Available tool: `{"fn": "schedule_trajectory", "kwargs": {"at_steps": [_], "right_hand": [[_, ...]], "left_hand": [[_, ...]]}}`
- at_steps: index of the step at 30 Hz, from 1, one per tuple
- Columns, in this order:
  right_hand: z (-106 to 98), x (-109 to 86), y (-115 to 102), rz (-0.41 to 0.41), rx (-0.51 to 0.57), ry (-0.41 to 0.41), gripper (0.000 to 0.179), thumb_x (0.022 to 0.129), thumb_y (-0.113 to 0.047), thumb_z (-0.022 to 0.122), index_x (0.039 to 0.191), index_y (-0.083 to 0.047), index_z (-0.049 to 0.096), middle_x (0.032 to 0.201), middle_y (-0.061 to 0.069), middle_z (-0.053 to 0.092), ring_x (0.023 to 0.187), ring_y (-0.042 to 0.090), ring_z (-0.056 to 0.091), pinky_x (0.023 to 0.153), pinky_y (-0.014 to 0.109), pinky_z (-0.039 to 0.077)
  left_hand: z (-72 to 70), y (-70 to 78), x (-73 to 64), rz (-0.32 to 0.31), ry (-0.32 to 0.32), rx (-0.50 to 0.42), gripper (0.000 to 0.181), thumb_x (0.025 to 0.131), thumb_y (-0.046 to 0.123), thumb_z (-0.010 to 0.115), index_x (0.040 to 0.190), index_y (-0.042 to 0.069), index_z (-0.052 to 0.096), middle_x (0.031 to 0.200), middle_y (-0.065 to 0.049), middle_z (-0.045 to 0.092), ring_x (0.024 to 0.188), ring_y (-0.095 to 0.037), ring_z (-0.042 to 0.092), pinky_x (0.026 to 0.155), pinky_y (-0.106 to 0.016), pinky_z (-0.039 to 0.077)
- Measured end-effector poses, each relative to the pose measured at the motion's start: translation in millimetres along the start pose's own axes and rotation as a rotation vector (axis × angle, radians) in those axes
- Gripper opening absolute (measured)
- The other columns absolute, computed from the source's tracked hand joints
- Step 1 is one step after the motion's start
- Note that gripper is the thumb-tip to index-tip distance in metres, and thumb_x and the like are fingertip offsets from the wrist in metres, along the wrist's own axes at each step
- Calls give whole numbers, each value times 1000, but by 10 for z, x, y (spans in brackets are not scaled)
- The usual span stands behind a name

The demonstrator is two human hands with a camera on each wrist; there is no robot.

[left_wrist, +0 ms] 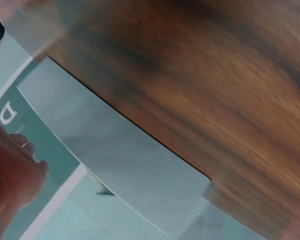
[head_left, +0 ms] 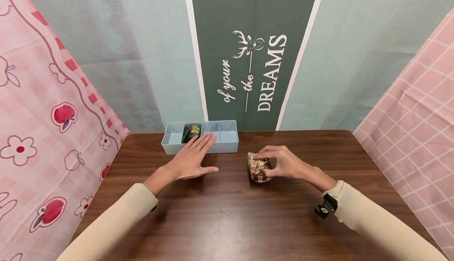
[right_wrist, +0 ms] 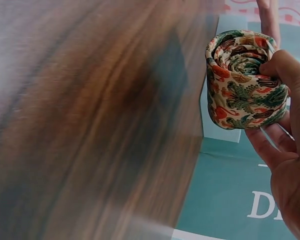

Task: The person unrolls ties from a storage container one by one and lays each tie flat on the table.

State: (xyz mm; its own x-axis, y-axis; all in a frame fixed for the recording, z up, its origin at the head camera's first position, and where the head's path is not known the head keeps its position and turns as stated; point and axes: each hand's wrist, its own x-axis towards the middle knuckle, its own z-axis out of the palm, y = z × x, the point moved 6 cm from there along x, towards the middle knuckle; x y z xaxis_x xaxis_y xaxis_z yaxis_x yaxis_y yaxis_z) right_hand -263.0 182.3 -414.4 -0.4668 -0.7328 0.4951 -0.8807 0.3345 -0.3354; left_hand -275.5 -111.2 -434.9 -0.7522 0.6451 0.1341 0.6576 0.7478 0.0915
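Note:
A rolled necktie point(head_left: 257, 169) with a red, green and cream print is held up in my right hand point(head_left: 285, 161). In the right wrist view the thumb presses on the coiled end of the necktie point(right_wrist: 247, 97), while the fingers support it from the opposite side. My left hand point(head_left: 191, 159) spreads its fingers over the front of a light blue divided box point(head_left: 227, 147), palm down. Inside the box's second compartment from the left lies a dark rolled cloth point(head_left: 192, 132) with a yellow-green floral patch, partly hidden by the fingers.
The box stands at the back edge of the brown wooden table point(head_left: 220, 217). Behind it hangs a green curtain point(head_left: 262, 1) with white lettering. Pink patterned cloths point(head_left: 32, 135) close off both sides. A black strap device point(head_left: 328, 206) sits on the right wrist.

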Motion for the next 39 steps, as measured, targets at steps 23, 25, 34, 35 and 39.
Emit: {"fn": "schedule_trajectory", "kwargs": {"at_steps": [23,25,34,35,39], "right_hand": [[166,-308,-105,1,-62,-55,45,73,-9,86,118,-13,80,110,-1,72,97,11,71,77,27,60],[174,-317,-113,6,-73,-61,46,73,-9,86,118,-13,81,110,-1,72,97,12,71,77,28,60],[219,-332,-115,8,-98,-76,46,73,-9,86,119,-13,80,110,1,72,95,12,70,76,30,60],[222,-334,-112,4,-101,-74,46,72,-8,86,118,-12,80,109,1,72,95,12,71,75,30,60],[228,-334,-114,-10,-112,-65,48,71,-7,88,118,-12,80,108,3,73,94,14,71,74,32,61]], "left_hand": [[339,724,97,126,-71,-202,102,99,63,65,168,2,23,176,-16,21,161,-31,24,129,-48,25],[357,764,125,98,-86,-260,101,99,62,66,169,4,22,177,-12,19,161,-28,24,128,-47,27],[390,941,281,-18,-109,-447,95,100,55,68,170,9,23,177,-9,20,160,-28,27,125,-50,34],[389,962,301,-19,-102,-458,94,100,54,68,169,7,24,176,-12,22,160,-30,28,125,-50,33],[405,1032,381,-30,-82,-491,90,100,50,70,166,2,31,173,-17,29,157,-32,33,125,-49,33]]}}
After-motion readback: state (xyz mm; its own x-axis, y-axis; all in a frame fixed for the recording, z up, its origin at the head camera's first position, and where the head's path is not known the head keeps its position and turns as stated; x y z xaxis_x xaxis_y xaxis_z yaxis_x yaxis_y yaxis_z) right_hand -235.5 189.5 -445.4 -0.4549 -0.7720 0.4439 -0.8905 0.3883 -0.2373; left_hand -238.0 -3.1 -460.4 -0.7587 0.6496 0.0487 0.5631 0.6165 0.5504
